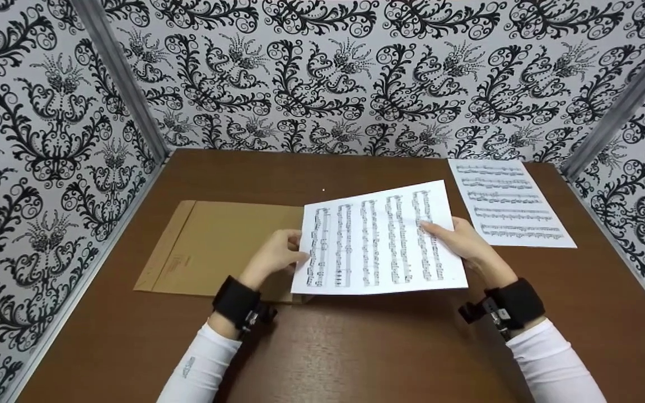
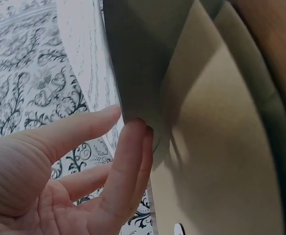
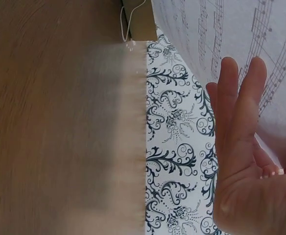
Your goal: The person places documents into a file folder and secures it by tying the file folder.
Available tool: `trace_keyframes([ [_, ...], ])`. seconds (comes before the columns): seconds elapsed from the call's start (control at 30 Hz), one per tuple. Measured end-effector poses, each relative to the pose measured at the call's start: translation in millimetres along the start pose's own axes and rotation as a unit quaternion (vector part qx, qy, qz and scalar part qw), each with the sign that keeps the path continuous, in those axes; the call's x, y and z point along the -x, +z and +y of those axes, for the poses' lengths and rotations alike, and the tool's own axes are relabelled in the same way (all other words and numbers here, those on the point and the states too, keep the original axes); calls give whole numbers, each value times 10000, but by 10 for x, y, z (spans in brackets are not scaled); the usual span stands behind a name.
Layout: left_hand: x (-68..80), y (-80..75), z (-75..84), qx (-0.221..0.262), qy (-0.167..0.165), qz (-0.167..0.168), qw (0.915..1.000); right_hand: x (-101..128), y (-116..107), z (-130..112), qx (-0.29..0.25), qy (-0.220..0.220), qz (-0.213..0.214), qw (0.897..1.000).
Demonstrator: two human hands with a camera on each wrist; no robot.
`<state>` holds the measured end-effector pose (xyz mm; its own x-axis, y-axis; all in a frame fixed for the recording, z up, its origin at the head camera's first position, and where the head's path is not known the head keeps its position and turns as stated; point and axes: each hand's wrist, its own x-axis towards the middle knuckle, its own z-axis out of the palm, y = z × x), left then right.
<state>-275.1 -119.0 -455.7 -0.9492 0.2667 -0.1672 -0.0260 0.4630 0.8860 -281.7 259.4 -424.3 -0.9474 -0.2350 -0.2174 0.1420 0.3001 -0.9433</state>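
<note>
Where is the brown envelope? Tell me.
In the head view, the brown envelope lies flat on the table's left side, beside the left hand, partly under the held music sheet.

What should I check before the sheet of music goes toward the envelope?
1. Left hand holds the held sheet by its left edge: ok.
2. Right hand holds its right edge, thumb on top: ok.
3. Held sheet flat, no crease: ok.
4. Envelope lies flat on the table at the left: ok.
5. Envelope mouth open: cannot tell.
6. Second sheet lies apart, at the far right: ok.
</note>
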Motion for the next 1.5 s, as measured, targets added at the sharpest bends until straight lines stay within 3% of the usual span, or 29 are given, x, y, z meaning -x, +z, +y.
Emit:
trace_keyframes([
  [0.2,-83,45,-3,-306,54,-81,9995,-8,-56,19,67,82,48,9999],
  [0.5,-174,98,34,-937,192,79,9954,-24,-111,29,185,167,76,9997],
  [0.93,-259,214,69,-1746,28,279,9842,-28,-144,33,562,54,47,9984],
  [1.03,-262,246,68,-2152,193,485,9752,-34,-147,33,592,19,47,9982],
  [1.17,-243,286,70,-2796,360,787,9562,-49,-144,42,647,88,59,9978],
  [1.5,-167,386,89,-3668,556,956,9237,-72,-122,44,593,98,-21,9982],
])
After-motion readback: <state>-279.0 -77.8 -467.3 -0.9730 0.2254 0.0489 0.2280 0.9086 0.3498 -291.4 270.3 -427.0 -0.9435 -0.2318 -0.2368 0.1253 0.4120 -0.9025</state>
